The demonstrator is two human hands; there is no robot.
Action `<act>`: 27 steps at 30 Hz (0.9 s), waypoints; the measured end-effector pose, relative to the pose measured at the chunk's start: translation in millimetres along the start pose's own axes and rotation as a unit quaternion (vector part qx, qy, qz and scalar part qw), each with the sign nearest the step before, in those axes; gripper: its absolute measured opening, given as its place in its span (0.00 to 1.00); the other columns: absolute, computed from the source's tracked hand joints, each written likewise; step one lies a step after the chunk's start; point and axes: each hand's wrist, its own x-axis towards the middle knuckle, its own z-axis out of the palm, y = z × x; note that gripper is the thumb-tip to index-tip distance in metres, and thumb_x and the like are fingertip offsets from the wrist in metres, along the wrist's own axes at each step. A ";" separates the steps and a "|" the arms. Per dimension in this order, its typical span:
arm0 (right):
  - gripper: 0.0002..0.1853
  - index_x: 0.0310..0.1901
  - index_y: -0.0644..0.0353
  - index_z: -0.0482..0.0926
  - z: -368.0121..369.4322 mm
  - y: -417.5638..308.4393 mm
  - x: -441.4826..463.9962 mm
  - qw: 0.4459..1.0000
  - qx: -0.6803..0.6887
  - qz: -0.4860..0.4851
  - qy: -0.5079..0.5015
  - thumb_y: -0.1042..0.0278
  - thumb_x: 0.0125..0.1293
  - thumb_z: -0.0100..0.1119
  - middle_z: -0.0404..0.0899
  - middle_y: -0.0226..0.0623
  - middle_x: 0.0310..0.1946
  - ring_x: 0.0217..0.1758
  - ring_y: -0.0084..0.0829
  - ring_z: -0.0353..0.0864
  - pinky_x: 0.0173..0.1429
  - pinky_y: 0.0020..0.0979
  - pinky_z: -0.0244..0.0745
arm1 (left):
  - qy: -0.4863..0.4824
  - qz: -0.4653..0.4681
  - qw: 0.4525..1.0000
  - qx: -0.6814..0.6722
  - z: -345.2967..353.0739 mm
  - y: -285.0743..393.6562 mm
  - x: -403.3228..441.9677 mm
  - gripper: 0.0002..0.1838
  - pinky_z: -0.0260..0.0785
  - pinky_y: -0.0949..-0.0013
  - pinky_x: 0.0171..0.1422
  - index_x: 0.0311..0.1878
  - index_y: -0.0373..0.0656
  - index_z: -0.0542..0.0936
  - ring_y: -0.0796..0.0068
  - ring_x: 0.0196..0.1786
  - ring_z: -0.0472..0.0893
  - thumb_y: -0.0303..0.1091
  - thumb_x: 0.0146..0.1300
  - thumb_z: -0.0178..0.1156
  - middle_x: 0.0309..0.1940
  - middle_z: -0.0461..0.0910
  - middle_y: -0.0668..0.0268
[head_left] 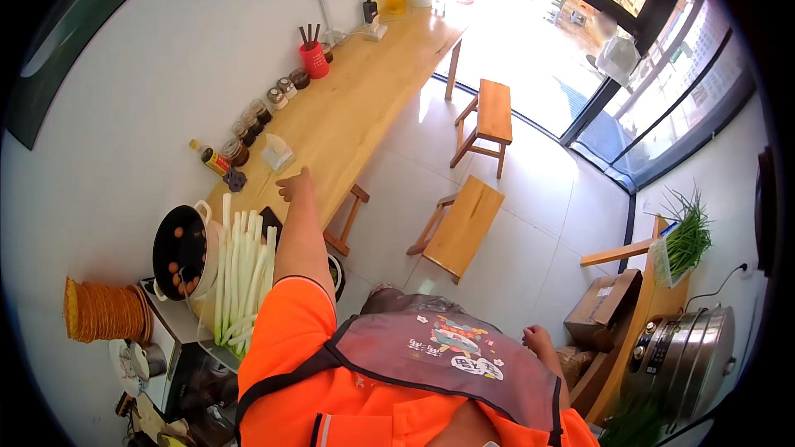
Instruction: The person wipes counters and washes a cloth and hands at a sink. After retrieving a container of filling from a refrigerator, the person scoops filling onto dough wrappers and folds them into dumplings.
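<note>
Pale wood forms the long tabletop (364,108) over which the left hand (294,185) reaches, palm side hidden, fingers loosely apart. Just beyond its fingers sits a small white, crumpled-looking packet (277,151), apart from the hand. Near it, by the wall, are a dark, lobed, flower-shaped object (234,180) and a yellow-capped bottle with dark contents (217,161). Closer to the body lie long white-and-pale-green stalks (240,261), beside a round black-lined pot (195,236) holding brown eggs (173,268). Beside the grey apron (447,339), the right hand (538,339) hangs with fingers curled; whether it grips anything, I cannot tell.
</note>
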 end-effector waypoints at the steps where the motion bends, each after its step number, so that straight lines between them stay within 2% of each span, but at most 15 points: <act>1: 0.18 0.42 0.69 0.82 -5.7 -11.2 14.0 1.000 0.003 -0.006 0.015 0.61 0.65 0.51 0.84 0.43 0.31 0.30 0.32 0.85 0.38 0.34 0.79 | 0.020 -0.010 1.000 -0.003 2.2 5.5 3.6 0.57 0.64 0.42 0.66 0.75 0.38 0.47 0.50 0.70 0.63 0.60 0.54 0.65 0.69 0.56 0.48; 5: 0.18 0.42 0.69 0.82 -6.4 -55.7 36.0 0.999 0.020 -0.004 0.030 0.60 0.66 0.52 0.84 0.44 0.31 0.31 0.31 0.86 0.39 0.34 0.79 | 0.075 -0.035 0.996 0.020 21.0 24.1 37.8 0.61 0.54 0.38 0.71 0.77 0.39 0.41 0.50 0.74 0.57 0.66 0.54 0.62 0.74 0.51 0.49; 7: 0.18 0.43 0.68 0.82 -3.2 -105.8 13.1 0.999 -0.039 0.006 0.009 0.59 0.67 0.52 0.85 0.45 0.34 0.33 0.32 0.86 0.41 0.35 0.80 | 0.076 -0.056 0.995 0.035 12.5 53.1 30.2 0.62 0.49 0.37 0.74 0.78 0.39 0.40 0.50 0.76 0.54 0.68 0.54 0.61 0.76 0.46 0.49; 9: 0.18 0.44 0.68 0.82 -0.9 -151.5 -2.8 0.996 -0.086 0.016 -0.014 0.59 0.67 0.53 0.85 0.45 0.36 0.34 0.33 0.86 0.43 0.36 0.80 | 0.080 -0.077 0.993 0.045 31.0 59.1 62.9 0.64 0.46 0.36 0.75 0.78 0.41 0.38 0.50 0.78 0.49 0.70 0.53 0.61 0.78 0.42 0.50; 11: 0.18 0.45 0.67 0.82 8.2 -164.1 -2.2 0.993 -0.099 0.031 -0.049 0.59 0.67 0.53 0.85 0.46 0.37 0.36 0.35 0.86 0.44 0.36 0.80 | 0.089 -0.091 0.989 0.071 44.3 65.4 85.2 0.64 0.44 0.35 0.75 0.78 0.44 0.36 0.50 0.79 0.47 0.70 0.53 0.61 0.78 0.40 0.50; 13: 0.18 0.46 0.66 0.82 17.8 -168.7 6.7 0.992 -0.087 0.058 -0.072 0.59 0.67 0.53 0.85 0.46 0.38 0.37 0.36 0.86 0.46 0.37 0.79 | 0.094 -0.077 0.985 0.122 52.1 69.8 99.5 0.63 0.45 0.35 0.74 0.79 0.46 0.36 0.50 0.79 0.47 0.70 0.54 0.60 0.78 0.41 0.50; 16: 0.18 0.47 0.66 0.82 22.8 -181.2 28.6 0.991 -0.068 0.074 -0.093 0.58 0.67 0.53 0.85 0.46 0.39 0.39 0.37 0.86 0.48 0.38 0.79 | 0.112 -0.055 0.982 0.140 49.9 78.6 103.1 0.56 0.51 0.36 0.71 0.78 0.47 0.42 0.49 0.75 0.55 0.66 0.58 0.60 0.74 0.51 0.50; 19: 0.18 0.48 0.65 0.82 18.5 -217.1 61.9 0.988 -0.117 0.024 -0.095 0.58 0.67 0.53 0.85 0.46 0.40 0.41 0.39 0.86 0.50 0.39 0.79 | 0.126 -0.040 0.981 0.144 64.6 66.5 136.8 0.48 0.58 0.38 0.64 0.74 0.46 0.50 0.49 0.68 0.62 0.57 0.59 0.63 0.66 0.60 0.51; 21: 0.18 0.50 0.61 0.82 7.5 -269.6 77.7 0.979 -0.185 -0.040 -0.080 0.58 0.67 0.54 0.85 0.47 0.44 0.49 0.46 0.83 0.57 0.41 0.75 | 0.130 0.020 0.984 0.118 59.2 77.2 121.5 0.43 0.62 0.40 0.59 0.71 0.44 0.54 0.50 0.63 0.65 0.48 0.58 0.65 0.60 0.64 0.52; 22: 0.18 0.50 0.60 0.82 -0.9 -303.8 82.9 0.975 -0.199 -0.077 -0.068 0.57 0.67 0.54 0.83 0.50 0.46 0.52 0.49 0.81 0.59 0.43 0.74 | 0.113 0.094 0.985 0.095 49.5 93.6 96.5 0.44 0.64 0.41 0.60 0.71 0.42 0.55 0.47 0.63 0.66 0.43 0.55 0.66 0.60 0.66 0.51; 23: 0.18 0.52 0.60 0.80 -7.3 -334.6 93.2 0.969 -0.210 -0.120 -0.052 0.59 0.67 0.55 0.81 0.48 0.48 0.52 0.47 0.81 0.58 0.42 0.74 | 0.111 0.196 0.971 0.081 60.8 98.8 94.2 0.44 0.64 0.42 0.62 0.70 0.38 0.56 0.45 0.61 0.67 0.41 0.53 0.66 0.59 0.67 0.48; 25: 0.19 0.57 0.59 0.75 -18.2 -411.1 109.4 0.961 -0.154 -0.230 0.006 0.63 0.67 0.56 0.78 0.46 0.52 0.50 0.43 0.81 0.55 0.39 0.76 | 0.089 0.395 0.913 0.055 82.6 109.9 89.1 0.44 0.63 0.45 0.65 0.68 0.32 0.59 0.42 0.59 0.69 0.37 0.50 0.66 0.57 0.70 0.43; 27: 0.22 0.62 0.58 0.70 -23.2 -488.2 108.1 0.930 -0.074 -0.354 0.061 0.67 0.66 0.58 0.74 0.44 0.56 0.49 0.40 0.81 0.53 0.37 0.77 | 0.014 0.571 0.821 -0.003 81.3 140.7 40.8 0.45 0.62 0.44 0.65 0.68 0.32 0.58 0.39 0.56 0.70 0.36 0.48 0.68 0.55 0.71 0.43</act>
